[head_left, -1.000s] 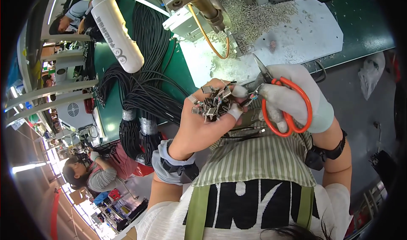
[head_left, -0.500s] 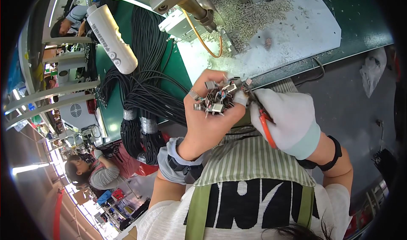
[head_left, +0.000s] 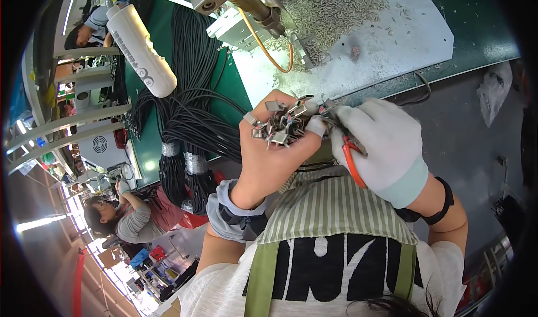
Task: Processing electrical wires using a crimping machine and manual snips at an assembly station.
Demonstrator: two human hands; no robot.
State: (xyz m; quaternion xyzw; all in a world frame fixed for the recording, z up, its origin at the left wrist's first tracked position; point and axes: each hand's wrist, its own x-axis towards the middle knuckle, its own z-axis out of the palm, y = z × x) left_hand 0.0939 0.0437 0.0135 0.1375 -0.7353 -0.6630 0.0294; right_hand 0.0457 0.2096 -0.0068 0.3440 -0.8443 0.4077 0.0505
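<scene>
Left hand point(head_left: 277, 163): bare at the palm side, with white cover on the thumb tip; curled around a bunch of connectors point(head_left: 283, 125), grasping firmly from below and from the sides.
Connectors: gathered inside the left hand, with small silvery metal shells turned upward and in different directions; partly sticking out above the fingers.
Right hand point(head_left: 386, 143): dressed in a white glove with pale green cuff; closed around scissors point(head_left: 354, 168), just beside the left thumb.
Scissors: held in the right hand, mostly hidden under the glove; showing an orange handle loop toward the apron; open or closed at the blades, cannot tell.
Single connector point(head_left: 327, 107): located between the two hands, near the right fingertips; touching the scissors or only near them, cannot tell.
Apron point(head_left: 336, 213): striped in green and white, spread below both hands.
Black cables point(head_left: 199, 118): lying in thick bundles at the left, partly on the green table point(head_left: 476, 34) and hanging over its edge, with silvery wraps point(head_left: 195, 163) around.
White board point(head_left: 409, 42): placed on the table beyond the hands, covered in part by many small metal bits point(head_left: 336, 22).
Machine point(head_left: 263, 15): standing over the board, with an orange hose point(head_left: 287, 65) bending down in front.
Lamp point(head_left: 143, 51): white, tube-shaped, hanging above the cables.
Co-worker point(head_left: 134, 219): seated at lower left, well apart.
</scene>
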